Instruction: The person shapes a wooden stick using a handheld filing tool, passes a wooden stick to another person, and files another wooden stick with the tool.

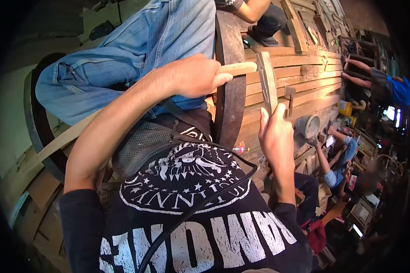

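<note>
My left hand (197,76) is closed around a short, rounded piece of wood (238,68). Its free end meets, or nearly meets, the side of a longer flat wooden strip (267,77). My right hand (277,129) grips the lower end of that strip, thumb along it, and holds it roughly upright in the view. Below both hands is a dark curved rim (230,59), beside legs in blue jeans (136,50). A black cord (200,200) crosses my printed black shirt (182,245).
Long planks (300,84) lie beyond my hands, with a hammer (290,98) on them. A bucket (308,126) stands at right. Another person crouches at the top (264,27); a person in blue (398,91) and a seated person (339,168) are at right.
</note>
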Demonstrator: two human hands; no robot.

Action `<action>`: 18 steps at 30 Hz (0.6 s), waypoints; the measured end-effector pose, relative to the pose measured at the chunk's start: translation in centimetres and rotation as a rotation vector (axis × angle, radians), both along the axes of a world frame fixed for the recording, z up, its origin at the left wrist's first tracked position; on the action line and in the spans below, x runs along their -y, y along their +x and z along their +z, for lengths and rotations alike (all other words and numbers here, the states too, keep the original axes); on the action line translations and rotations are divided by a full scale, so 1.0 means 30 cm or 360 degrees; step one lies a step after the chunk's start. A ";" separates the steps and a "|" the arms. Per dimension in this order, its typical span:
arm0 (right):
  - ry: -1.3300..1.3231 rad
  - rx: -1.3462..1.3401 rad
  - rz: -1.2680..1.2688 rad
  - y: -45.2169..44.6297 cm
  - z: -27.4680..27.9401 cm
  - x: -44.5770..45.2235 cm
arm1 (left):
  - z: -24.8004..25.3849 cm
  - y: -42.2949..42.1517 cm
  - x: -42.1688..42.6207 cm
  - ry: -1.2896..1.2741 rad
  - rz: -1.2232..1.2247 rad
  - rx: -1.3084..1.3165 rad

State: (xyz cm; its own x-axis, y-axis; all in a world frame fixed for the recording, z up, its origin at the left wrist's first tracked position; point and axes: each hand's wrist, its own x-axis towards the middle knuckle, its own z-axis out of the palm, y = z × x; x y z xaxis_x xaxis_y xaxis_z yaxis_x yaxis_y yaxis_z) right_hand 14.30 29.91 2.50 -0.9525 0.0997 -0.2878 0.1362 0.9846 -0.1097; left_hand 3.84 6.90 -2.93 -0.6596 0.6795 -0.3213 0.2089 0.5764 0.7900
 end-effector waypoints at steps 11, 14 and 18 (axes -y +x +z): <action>0.0089 -0.0116 0.0097 -0.035 -0.030 -0.007 | 0.011 -0.010 0.000 -0.0024 -0.0015 -0.0007; 0.0017 -0.0252 0.0136 -0.113 -0.046 0.003 | 0.019 -0.009 -0.004 -0.0023 -0.0017 -0.0031; 0.0034 -0.0340 0.0301 -0.112 -0.044 -0.007 | 0.017 -0.015 0.000 -0.0071 -0.0035 -0.0066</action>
